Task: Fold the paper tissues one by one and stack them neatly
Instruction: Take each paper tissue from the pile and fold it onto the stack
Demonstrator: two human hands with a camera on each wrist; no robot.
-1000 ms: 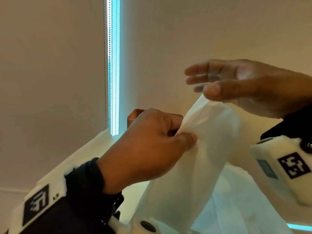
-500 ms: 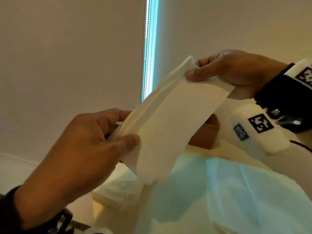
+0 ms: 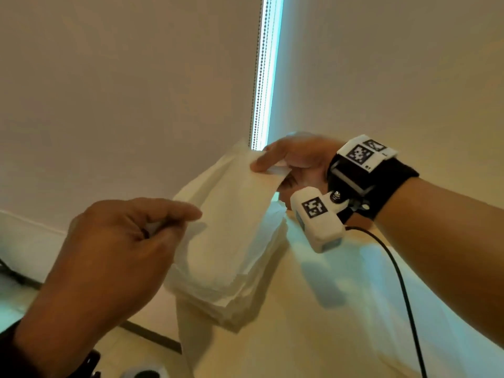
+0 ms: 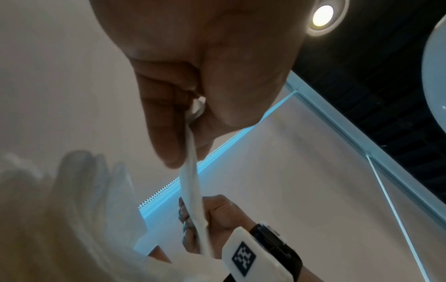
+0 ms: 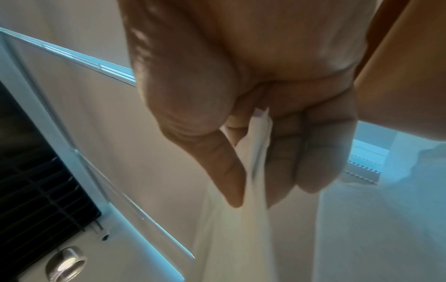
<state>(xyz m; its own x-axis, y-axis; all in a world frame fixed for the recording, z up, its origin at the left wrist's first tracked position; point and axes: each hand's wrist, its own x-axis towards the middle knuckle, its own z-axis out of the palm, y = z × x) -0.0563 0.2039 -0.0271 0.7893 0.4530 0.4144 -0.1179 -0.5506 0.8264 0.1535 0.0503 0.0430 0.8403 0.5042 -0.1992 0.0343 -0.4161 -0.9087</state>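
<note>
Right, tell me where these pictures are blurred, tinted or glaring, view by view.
Head view: warm cast, cyan glow from the window strip, left hand slightly smeared. Left wrist view: ceiling lamp glares white, tissue sharp, pale cloth at lower left out of focus. Right wrist view: right hand and tissue soft, bluish light at right.

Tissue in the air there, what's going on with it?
A person is folding paper tissues. The left hand pinches one end of a folded tissue and the right hand pinches the other end, holding it stretched between them in the air. Below it a stack of tissues lies on the table. The held tissue has not yet been set down on the stack. Each wrist carries a small camera.
</note>
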